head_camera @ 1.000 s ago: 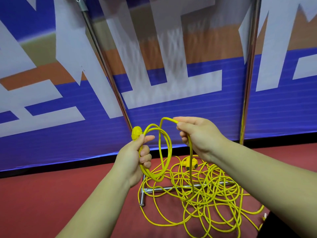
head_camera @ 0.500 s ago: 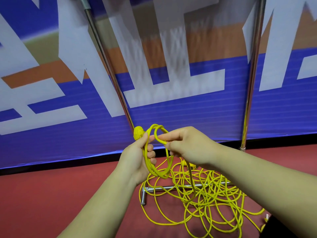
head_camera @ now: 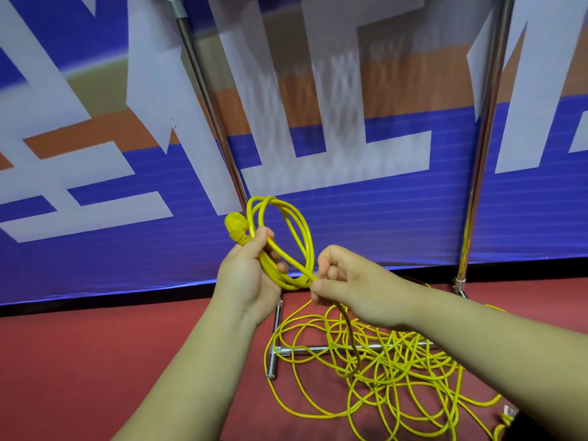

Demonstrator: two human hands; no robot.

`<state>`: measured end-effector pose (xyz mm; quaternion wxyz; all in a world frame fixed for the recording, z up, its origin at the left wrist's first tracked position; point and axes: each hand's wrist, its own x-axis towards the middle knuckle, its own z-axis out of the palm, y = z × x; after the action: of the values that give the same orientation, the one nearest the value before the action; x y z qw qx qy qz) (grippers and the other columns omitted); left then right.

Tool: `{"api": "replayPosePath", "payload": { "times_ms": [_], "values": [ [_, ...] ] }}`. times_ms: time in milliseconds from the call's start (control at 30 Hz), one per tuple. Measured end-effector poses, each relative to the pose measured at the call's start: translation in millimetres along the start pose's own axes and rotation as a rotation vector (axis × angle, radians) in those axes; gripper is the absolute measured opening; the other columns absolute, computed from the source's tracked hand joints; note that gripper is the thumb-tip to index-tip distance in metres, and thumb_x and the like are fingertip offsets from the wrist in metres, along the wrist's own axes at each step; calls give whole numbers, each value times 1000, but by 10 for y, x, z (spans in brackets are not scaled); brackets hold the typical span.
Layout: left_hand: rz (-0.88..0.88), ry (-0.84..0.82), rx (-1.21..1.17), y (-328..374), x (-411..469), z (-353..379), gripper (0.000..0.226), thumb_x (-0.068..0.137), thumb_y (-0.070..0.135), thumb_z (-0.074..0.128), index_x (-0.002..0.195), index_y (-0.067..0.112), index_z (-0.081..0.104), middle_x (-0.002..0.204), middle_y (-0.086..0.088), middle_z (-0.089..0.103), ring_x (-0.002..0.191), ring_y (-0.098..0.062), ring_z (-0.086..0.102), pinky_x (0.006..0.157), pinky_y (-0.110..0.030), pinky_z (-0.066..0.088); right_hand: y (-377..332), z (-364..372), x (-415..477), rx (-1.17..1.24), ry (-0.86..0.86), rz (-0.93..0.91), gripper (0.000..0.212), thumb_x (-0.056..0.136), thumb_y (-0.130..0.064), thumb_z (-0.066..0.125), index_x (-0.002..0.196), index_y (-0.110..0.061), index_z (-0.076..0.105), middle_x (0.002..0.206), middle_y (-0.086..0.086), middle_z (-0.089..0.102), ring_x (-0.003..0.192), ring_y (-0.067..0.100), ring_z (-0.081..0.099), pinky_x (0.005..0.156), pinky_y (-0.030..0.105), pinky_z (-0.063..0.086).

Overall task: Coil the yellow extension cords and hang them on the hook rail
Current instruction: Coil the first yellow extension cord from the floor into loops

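A small coil [head_camera: 297,283] of yellow extension cord, a few turns deep, stands upright in front of the person at about waist height, its moulded plug [head_camera: 235,224] jutting out to the upper left. The left hand [head_camera: 248,281] holds the coil by its lower left side. The thumb [head_camera: 261,237] lies across the strands just below the plug and the fingers curl round them from behind, which locks the plug end and stops the turns from springing apart.

The right hand [head_camera: 353,288] meets the coil at its lowest point. Its thumb [head_camera: 318,286] and curled fingers pinch the running strand [head_camera: 350,329] where it leaves the bundle, probably to seat the newest turn against the others and to feed slack for another one.

That strand drops to the loose cord [head_camera: 381,354], a wide tangle of overlapping loops on the red floor [head_camera: 95,361]. By the look of it, most of the length is not yet coiled. The tangle lies over the base bar [head_camera: 305,349] of a chrome stand, so a loop could catch there as cord is drawn up.

Two chrome uprights [head_camera: 206,90] [head_camera: 486,122] rise in front of a blue, white and orange banner [head_camera: 381,202]. No hook rail is in view.
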<state>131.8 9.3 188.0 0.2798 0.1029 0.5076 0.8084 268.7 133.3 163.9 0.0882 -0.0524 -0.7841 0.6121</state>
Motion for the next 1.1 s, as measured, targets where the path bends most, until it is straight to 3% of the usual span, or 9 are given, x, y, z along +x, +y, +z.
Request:
{"api": "replayPosePath", "payload": {
  "times_ms": [100,233,333,467,600,700,833,1000,1100],
  "values": [
    [25,25,-127,120,-6,-37,24,103,24,50,83,15,59,69,0,50,64,-16,50,65,-30,42,203,-65,-1,-141,-108,95,15,98,-20,60,98,-17,46,84,-3,73,65,22,42,61,37,36],
    [-4,-6,-229,190,-42,-104,29,105,30,46,82,17,58,70,0,61,71,-17,69,82,-40,53,265,-105,35,21,-37,139,7,98,-8,58,97,-12,53,81,2,72,72,20,61,65,34,48],
    [22,-25,-230,180,-68,-102,27,106,30,45,86,16,58,64,1,54,59,-15,61,71,-37,58,205,-138,40,69,109,118,2,92,-7,66,93,-9,65,83,7,76,63,11,59,64,35,42],
    [33,-14,-218,150,-73,-97,19,104,27,49,94,14,58,62,4,47,55,-10,52,64,-30,56,58,-148,40,65,179,79,2,86,-7,74,85,-8,73,72,4,75,55,10,52,52,19,41],
    [7,-33,-216,127,-79,-81,23,104,29,48,86,18,58,62,5,49,56,-10,57,69,-33,57,-28,-50,49,20,117,21,5,84,-9,76,86,-4,75,61,-2,70,52,10,49,48,18,39],
    [18,-41,-252,191,-108,-51,26,106,28,45,85,17,55,56,7,41,47,-6,47,59,-25,52,7,-11,67,84,58,13,4,88,-6,72,91,-3,71,70,1,73,56,7,58,55,17,46],
    [37,-70,-348,349,-116,-92,30,107,29,41,83,18,54,51,10,31,39,-2,33,43,-17,37,184,-86,68,135,-135,96,12,95,-14,65,100,-9,56,77,7,71,60,11,53,58,22,38],
    [40,-87,-383,413,-83,-239,31,106,31,40,81,19,54,51,10,31,39,-2,33,42,-16,36,400,-200,66,79,-255,149,32,83,-34,67,99,-10,53,79,7,69,78,26,49,69,37,36],
    [26,-88,-385,405,-55,-301,31,106,31,41,81,19,54,50,10,30,37,-3,32,40,-16,35,451,-292,70,54,-242,180,25,83,-29,66,98,-12,55,79,6,69,79,23,57,74,38,40]
  ]
}}
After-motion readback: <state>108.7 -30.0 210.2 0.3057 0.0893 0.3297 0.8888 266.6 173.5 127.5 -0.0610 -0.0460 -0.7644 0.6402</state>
